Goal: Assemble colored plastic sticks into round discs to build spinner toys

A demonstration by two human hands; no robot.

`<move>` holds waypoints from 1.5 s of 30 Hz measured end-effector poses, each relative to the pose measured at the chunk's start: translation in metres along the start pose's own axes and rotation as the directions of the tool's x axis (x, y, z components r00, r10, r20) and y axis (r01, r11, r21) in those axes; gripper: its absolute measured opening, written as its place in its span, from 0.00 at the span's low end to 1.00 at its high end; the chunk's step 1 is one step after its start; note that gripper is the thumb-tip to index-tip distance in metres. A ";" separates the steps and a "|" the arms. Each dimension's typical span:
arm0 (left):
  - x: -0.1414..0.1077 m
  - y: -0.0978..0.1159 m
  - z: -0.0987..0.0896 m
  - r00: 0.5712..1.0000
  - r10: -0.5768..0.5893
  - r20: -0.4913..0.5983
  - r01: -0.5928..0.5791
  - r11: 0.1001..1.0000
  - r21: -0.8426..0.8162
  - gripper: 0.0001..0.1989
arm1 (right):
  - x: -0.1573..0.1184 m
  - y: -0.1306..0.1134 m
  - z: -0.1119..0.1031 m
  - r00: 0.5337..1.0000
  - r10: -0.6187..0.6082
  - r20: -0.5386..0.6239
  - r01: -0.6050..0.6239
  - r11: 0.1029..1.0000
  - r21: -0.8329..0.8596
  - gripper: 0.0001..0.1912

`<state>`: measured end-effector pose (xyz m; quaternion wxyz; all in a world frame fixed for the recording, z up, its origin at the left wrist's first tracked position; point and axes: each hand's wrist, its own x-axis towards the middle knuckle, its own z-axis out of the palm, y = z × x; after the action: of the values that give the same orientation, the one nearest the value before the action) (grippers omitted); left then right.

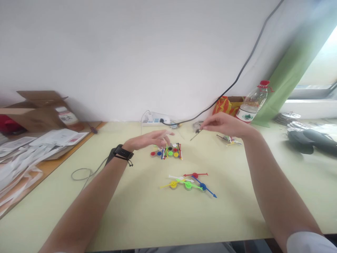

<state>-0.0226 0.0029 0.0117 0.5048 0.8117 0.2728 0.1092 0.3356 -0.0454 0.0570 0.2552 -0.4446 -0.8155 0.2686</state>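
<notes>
My left hand [151, 139], with a black watch on its wrist, hovers over a cluster of small coloured discs [170, 153] and plastic arrows [180, 151]. Its fingers are apart and partly bent, and I see nothing held in them. Up and to the right, my right hand [219, 123] pinches a thin dark arrow-like piece [195, 135] with a black round part near the fingertips. Nearer to me lie several assembled arrow spinners on disc bases: a red one [195, 175], a blue one [202, 186], a green one [188, 185], a yellow one [173, 184] and a white one [181, 178].
A small pile of plastic pieces [229, 140] lies beyond my right wrist. At the back stand a power strip [155, 119] and a large bottle [251, 105]. Cardboard boxes [44, 114] and white strips [23, 161] fill the left; a dark object [313, 140] lies right.
</notes>
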 end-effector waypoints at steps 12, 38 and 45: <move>0.012 0.003 0.024 0.997 -0.020 0.080 0.040 0.964 -0.264 0.29 | 0.018 -0.017 0.034 0.964 -0.205 -0.168 0.213 0.977 0.029 0.17; 0.003 0.001 0.012 0.988 -0.089 0.127 0.115 0.970 -0.214 0.31 | 0.042 0.031 0.097 0.440 0.296 0.848 -0.162 0.955 -0.249 0.17; 0.001 0.003 0.010 0.987 -0.094 0.128 0.119 0.971 -0.206 0.30 | 0.042 0.034 0.099 0.435 0.333 0.837 -0.160 0.943 -0.292 0.20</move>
<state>-0.0158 -0.0052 0.0096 0.6093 0.7420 0.2727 0.0624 0.2711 -0.0148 -0.0296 -0.2784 -0.3783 -0.7753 0.4222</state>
